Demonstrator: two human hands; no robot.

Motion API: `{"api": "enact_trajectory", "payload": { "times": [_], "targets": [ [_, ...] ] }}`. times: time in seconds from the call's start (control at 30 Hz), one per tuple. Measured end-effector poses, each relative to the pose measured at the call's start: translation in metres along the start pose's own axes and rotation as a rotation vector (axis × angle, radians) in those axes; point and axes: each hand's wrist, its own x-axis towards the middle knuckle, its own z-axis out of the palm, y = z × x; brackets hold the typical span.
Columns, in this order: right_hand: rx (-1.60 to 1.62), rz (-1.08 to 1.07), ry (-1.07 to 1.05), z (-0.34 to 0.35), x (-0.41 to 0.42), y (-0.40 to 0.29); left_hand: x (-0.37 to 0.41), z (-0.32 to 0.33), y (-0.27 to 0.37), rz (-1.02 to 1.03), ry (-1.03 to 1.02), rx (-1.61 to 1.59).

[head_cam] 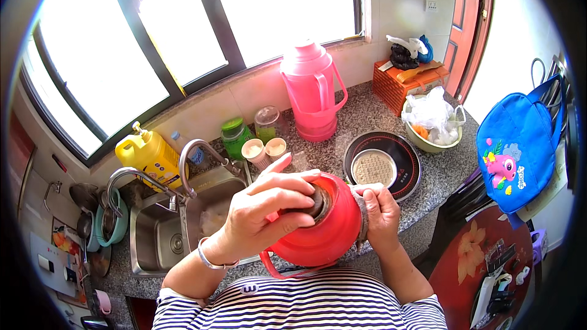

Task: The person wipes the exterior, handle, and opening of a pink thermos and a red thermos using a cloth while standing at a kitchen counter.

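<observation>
A red thermos flask (316, 243) is held close against my striped shirt, its mouth tilted up toward me. The fingers and thumb of my left hand (257, 211) are around a dark stopper (317, 201) at the flask's mouth. Whether the stopper is fully seated is hidden by the fingers. My right hand (380, 213) holds a grey cloth (360, 215) against the flask's right side. The flask's red handle (270, 263) loops out at the lower left.
Beyond the flask stand a pink thermos (312, 96), an induction cooktop (410, 174) bearing a round metal lid (373, 169), and two paper cups (255, 151). A double steel sink (158, 238) lies left; a bowl with plastic bags (431, 144) and a blue bag (516, 146) are right.
</observation>
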Motion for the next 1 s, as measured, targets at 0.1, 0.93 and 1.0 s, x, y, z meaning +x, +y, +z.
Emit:
{"api": "enact_trajectory", "payload": {
  "times": [0.1,0.93,1.0],
  "targets": [
    [0.027,0.011,-0.002,0.001,-0.003,0.002,-0.006,-0.003,0.001,0.037,-0.028,0.074],
    [-0.236,0.138,0.049,0.007,-0.091,0.122,-0.115,0.020,-0.016,-0.649,0.234,-0.558],
    [-0.227,0.127,0.139,0.015,-0.116,0.119,-0.115,0.019,-0.016,-0.684,0.226,-0.563]
  ]
}}
